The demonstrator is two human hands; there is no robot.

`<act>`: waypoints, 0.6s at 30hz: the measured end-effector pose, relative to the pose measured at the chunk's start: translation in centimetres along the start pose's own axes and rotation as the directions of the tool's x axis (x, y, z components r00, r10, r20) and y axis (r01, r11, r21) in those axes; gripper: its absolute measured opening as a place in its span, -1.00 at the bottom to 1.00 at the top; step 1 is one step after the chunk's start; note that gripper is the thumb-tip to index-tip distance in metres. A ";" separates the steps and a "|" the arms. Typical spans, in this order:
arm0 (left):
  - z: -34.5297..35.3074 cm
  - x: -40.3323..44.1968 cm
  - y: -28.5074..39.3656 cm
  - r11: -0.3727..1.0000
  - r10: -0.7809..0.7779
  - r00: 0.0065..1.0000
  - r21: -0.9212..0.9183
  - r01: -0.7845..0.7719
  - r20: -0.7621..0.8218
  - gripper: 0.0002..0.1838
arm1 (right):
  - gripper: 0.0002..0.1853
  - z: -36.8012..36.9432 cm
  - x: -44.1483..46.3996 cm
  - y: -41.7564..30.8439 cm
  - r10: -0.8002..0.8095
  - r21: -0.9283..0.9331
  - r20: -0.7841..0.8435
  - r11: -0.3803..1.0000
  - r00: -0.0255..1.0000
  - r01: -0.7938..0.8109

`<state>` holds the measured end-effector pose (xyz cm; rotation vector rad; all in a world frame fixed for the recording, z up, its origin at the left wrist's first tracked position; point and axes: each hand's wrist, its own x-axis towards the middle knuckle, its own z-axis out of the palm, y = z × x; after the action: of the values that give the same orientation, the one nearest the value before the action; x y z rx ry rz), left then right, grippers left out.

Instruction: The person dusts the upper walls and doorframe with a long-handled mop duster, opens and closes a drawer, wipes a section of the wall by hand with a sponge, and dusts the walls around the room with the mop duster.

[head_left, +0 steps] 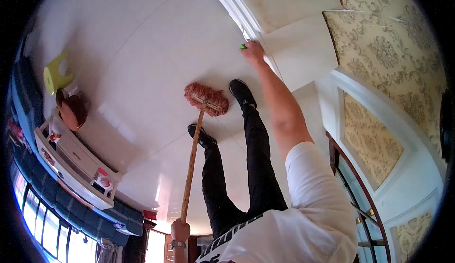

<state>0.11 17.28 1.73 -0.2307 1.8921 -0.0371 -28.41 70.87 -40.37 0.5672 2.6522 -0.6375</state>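
Observation:
My left hand [180, 230], with a watch on the wrist, is closed round the upper end of a wooden mop handle [191, 163]. The mop's reddish-brown string head [199, 96] lies on the pale floor just ahead of my black shoes [242, 94]. My right arm stretches forward to the right, and my right hand [253, 52] is closed on a small green object [242, 46] beside a white raised ledge [279, 35]. Only the green tip shows past my fingers, so its kind is hidden.
At left are a yellow-green stool [58, 73], a brown bag-like thing [72, 110] and a low white table [78, 161] with items on it. Behind them runs a blue sofa [85, 215]. On the right stand a patterned wall [388, 40] and a dark-framed glass door [358, 194].

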 end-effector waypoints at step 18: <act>-1.4 0.6 -1.3 0.987 0.134 0.991 0.090 -0.133 -0.010 -0.84 | -0.77 0.1 -9.1 -9.0 -0.008 0.425 -0.195 0.900 0.981 0.092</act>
<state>-1.22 15.79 1.87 -0.0431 1.9131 -0.0324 -24.71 60.80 -33.44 0.7104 2.7112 -1.2678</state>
